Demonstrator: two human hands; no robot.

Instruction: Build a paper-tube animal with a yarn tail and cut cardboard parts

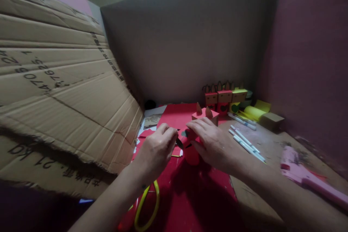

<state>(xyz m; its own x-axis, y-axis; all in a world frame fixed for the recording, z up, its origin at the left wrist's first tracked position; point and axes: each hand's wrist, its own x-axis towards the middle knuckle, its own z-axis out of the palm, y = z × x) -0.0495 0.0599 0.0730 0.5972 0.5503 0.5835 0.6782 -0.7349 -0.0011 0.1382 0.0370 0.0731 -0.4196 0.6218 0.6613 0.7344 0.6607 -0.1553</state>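
Note:
My left hand point(157, 145) is closed in a pinch, with a small dark leaf-shaped piece point(179, 143) at its fingertips. My right hand point(210, 140) curls round the upper part of a red paper tube point(191, 156), which carries dark patches near its top. Fingers of both hands almost meet over the tube, so part of it is hidden. Just behind my right hand rises a red paper box head point(204, 114) with two brown pointed ears. Beneath the hands spreads a red sheet point(174, 188).
Several eared paper figures point(224, 98) line the back right. Near them lie yellow paper point(252, 113) and several white markers point(246, 141). A pink glue gun point(304, 177) rests at right. Yellow-handled scissors point(156, 197) lie in front. Large cardboard point(67, 90) slants along the left.

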